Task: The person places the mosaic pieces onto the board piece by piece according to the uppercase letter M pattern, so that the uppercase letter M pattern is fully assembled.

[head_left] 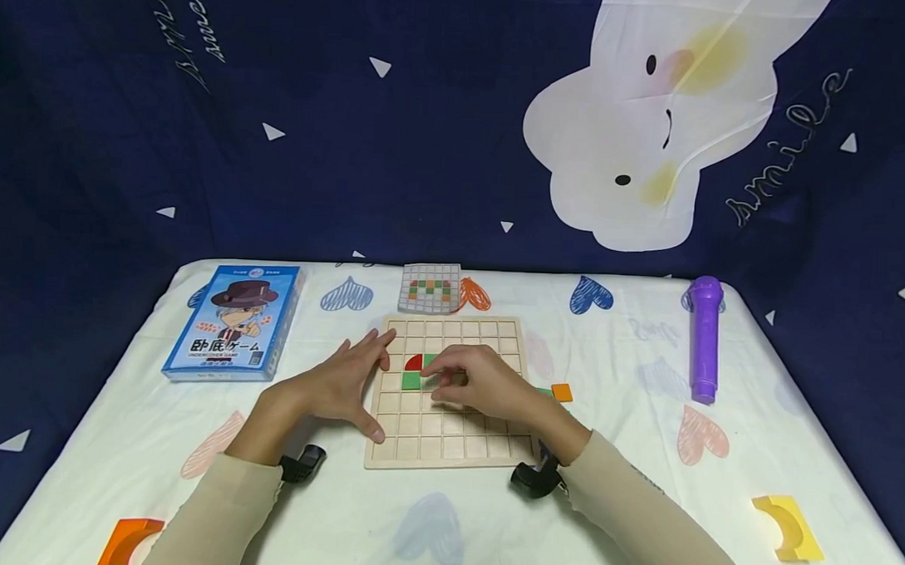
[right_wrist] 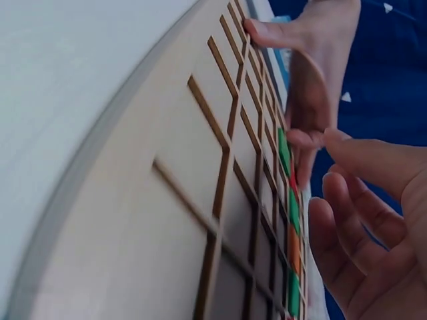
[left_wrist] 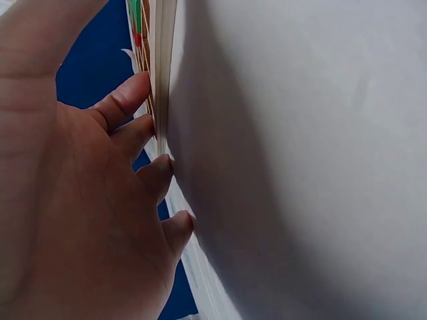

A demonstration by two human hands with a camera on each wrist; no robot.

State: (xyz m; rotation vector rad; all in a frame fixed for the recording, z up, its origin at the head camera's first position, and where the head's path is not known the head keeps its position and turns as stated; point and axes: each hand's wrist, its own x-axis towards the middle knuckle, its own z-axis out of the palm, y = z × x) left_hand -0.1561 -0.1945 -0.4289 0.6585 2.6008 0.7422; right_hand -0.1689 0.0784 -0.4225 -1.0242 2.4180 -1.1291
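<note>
A wooden grid board (head_left: 454,450) lies on the table. My left hand (head_left: 336,388) is spread along its left side, with thumb and fingertips touching the rim. Above the grid is my right hand (head_left: 486,382), its fingers bent loosely and thumb apart; I see nothing between them. Near its fingertips, a red rounded tile (head_left: 414,362) sits in one cell and a green square tile (head_left: 411,382) in the cell below. The right wrist view also shows an orange tile (right_wrist: 294,248) in the row; in the head view my right hand hides part of it.
A printed pattern card (head_left: 430,290) lies behind the board. A loose orange tile (head_left: 562,393) is right of it, partly near my wrist. A blue game box (head_left: 234,325) stands left, a purple microphone-shaped object (head_left: 705,341) right. Yellow (head_left: 791,527) and orange (head_left: 125,541) arch blocks lie in front.
</note>
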